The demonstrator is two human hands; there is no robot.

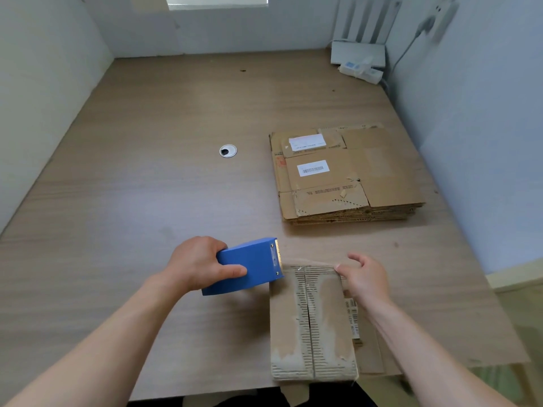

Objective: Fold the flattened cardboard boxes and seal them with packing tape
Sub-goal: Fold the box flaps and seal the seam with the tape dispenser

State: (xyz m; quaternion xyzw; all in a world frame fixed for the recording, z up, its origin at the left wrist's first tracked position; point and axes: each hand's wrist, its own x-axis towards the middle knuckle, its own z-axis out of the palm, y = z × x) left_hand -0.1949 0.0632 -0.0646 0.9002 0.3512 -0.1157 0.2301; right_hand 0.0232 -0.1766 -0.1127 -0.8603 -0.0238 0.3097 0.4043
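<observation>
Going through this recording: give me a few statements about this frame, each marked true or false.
1. The left hand holds the blue tape dispenser. True.
2. The top flaps of the folded box stand upright. False: they lie flat, meeting along a middle seam.
3. A stack of flattened boxes lies beyond the folded box. True.
4. The right hand rests on that stack. False: it grips the folded box's far right corner.

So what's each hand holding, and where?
The left hand grips the blue tape dispenser by its rear body; the right hand pinches the tape by its free end, over the box.
</observation>
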